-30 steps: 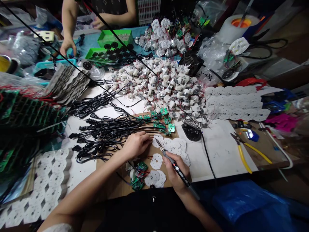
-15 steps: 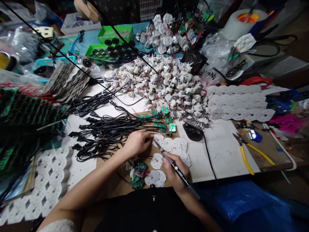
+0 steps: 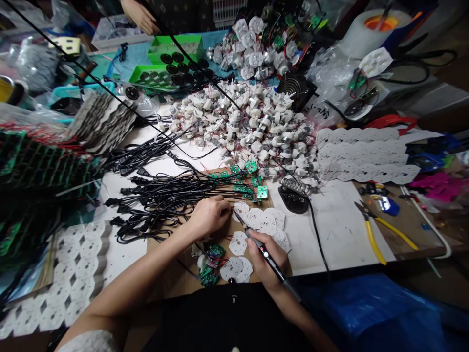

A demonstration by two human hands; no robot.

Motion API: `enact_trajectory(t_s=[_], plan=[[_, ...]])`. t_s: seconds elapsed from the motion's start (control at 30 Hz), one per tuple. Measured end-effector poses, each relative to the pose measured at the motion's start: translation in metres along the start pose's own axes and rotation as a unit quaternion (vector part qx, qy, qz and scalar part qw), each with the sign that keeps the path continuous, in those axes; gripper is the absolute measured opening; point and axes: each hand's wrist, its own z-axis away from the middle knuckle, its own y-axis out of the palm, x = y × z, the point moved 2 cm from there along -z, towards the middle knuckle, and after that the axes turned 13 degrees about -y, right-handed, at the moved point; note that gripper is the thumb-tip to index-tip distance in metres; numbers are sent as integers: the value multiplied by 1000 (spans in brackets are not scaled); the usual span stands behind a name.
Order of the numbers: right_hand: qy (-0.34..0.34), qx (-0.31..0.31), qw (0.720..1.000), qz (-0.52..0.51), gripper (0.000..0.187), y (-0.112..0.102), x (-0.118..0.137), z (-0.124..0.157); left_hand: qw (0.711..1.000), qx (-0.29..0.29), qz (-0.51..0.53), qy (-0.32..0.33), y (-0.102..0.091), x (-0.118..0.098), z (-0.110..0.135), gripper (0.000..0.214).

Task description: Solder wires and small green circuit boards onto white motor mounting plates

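Note:
My right hand (image 3: 269,256) grips a soldering iron (image 3: 269,259) like a pen. The iron's tip points up and left at a white hexagonal circuit board (image 3: 241,211). Left of that board, my left hand (image 3: 212,213) is closed in a pinch at its edge; what lies between the fingertips is too small to make out, though a thin reddish strand shows beside them. More white boards (image 3: 262,222) overlap to the right, and a single white board (image 3: 238,243) lies below. Green circuit boards with wires (image 3: 210,266) sit beneath my left wrist.
Black power cords (image 3: 157,195) end in small green boards (image 3: 262,192). Behind is a heap of white parts (image 3: 252,117). A soldering iron stand (image 3: 293,199) and yellow-handled cutters (image 3: 373,239) lie right. Board panels (image 3: 366,156) are stacked farther back. Another person's hand (image 3: 141,17) is at the top.
My hands and the soldering iron stay almost in place, the iron's tip near the same board. The other person's hand at the top has moved slightly right and down.

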Motion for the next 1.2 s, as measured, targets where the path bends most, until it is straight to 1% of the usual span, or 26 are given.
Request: enact_trajectory(t_s=[0.13,0.27,0.47,0.63,0.73,0.8,0.83,0.97,1.07,1.2], plan=[[-8,10,1000,2,15,0,1,-2,1000,6,3,-7,0,0,0,17],[-7,-3,1000,-8,16,0,-1,1,1000,8,3,-10,-1,-1,0,16],[33,-37,998,-36,19,2,-9,16,1000,5,8,-13,-2,-2,1,17],[45,-54,997,-37,19,2,-11,21,999,1,18,-27,-5,0,3,16],[57,-69,996,-31,20,2,-13,24,997,33,56,-29,-8,4,10,14],[59,-79,995,-35,20,3,-14,25,995,61,75,-23,-10,6,16,13],[57,-83,994,-38,20,3,-14,26,995,62,78,-16,-11,7,19,12],[40,-96,993,-50,19,2,-12,25,995,14,92,30,-11,3,29,10],[26,-100,994,-44,18,-2,-8,24,993,29,97,54,-5,-1,39,11],[15,-117,993,-27,17,-10,-3,24,996,32,42,73,7,0,57,12]])
